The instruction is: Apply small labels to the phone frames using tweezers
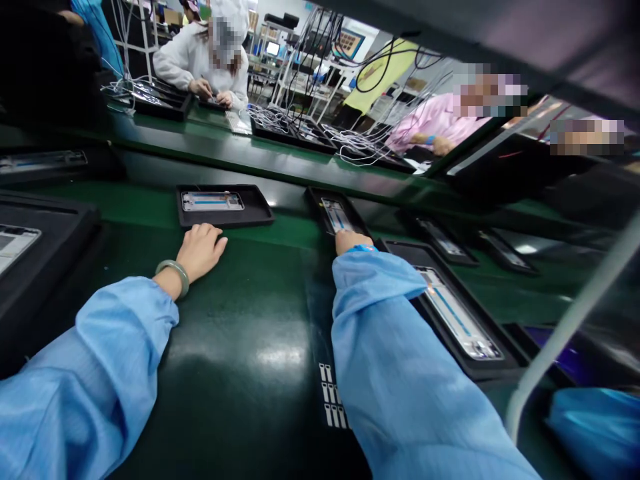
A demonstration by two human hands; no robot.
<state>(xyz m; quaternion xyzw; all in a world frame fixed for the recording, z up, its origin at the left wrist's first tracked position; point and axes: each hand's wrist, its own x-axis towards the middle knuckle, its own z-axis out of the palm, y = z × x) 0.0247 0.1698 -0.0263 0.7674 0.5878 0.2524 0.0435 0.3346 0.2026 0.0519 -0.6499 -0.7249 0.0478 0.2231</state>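
Observation:
My left hand [202, 252], with a bangle at its wrist, rests open on the green surface, holding nothing. Just beyond its fingers lies a black tray [257, 207] with a phone-like frame [213, 201] inside. My right hand [353, 241] reaches to the near end of another black tray [354, 212], which holds a similar frame [336, 215]. The right fingers are mostly hidden, so their grip cannot be made out. Small pale pieces [331, 395] in rows lie beside my right sleeve.
A larger tray [480, 365] with a frame stands right of my right forearm, more trays behind it. Dark trays [60, 220] sit at the left. A pale bar [565, 340] slants at the right. Across the bench, people [175, 60] work near cables [273, 120].

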